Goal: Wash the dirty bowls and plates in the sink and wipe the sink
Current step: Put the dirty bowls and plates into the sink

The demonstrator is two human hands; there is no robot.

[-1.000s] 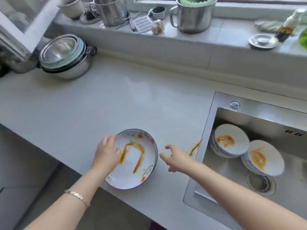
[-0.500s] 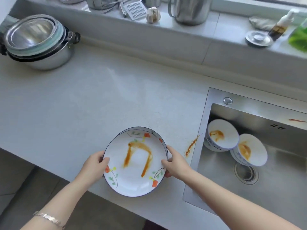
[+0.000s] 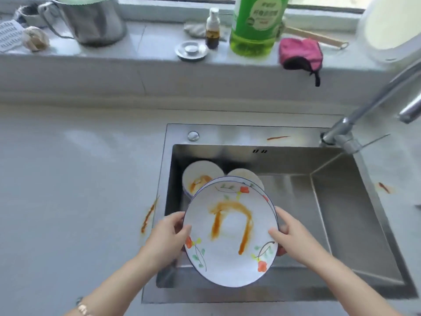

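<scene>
Plate (image 3: 230, 231), gripped by left hand (image 3: 168, 236) and right hand (image 3: 293, 236), lifted off table (image 3: 68, 179); now held over sink (image 3: 341, 213), above the bowls (image 3: 198, 176).

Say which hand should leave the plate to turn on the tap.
Right, probably. The right hand holds the plate's right rim, on the tap's side of the sink; the left hand, on the left rim, would have to cross over.

Both bare forearms reach in from below and converge forward. The left grip (image 3: 167, 238) clasps the plate (image 3: 227, 265) held between the two grips, with its thumb over the rim's face and its fingers curled beneath. The right grip (image 3: 293, 236) clasps the opposite rim the same way, thumb on top. A bracelet (image 3: 82, 307) circles the left wrist.
</scene>
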